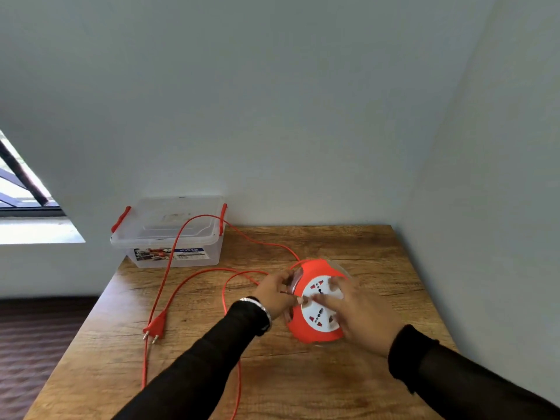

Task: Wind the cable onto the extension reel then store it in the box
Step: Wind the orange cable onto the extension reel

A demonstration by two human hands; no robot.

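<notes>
Your box [169,234] stands at the far left corner of the table [348,244], with its lid on and red clips at both ends. On its front label you can read "MULTI-BOX"; the smaller print below is too blurred to read. The extension reel [315,268] lies flat on the table near the right side, well apart from the box, and its white socket face looks up. Your left hand [274,291] grips the left rim of the reel with curled fingers. Your right hand [360,310] rests on the socket face with fingers spread, and it hides part of the face. The cable [188,280] runs in loose loops over the box lid and the table, and goes out at the bottom edge. Its plug [156,325] lies near the left table edge.
</notes>
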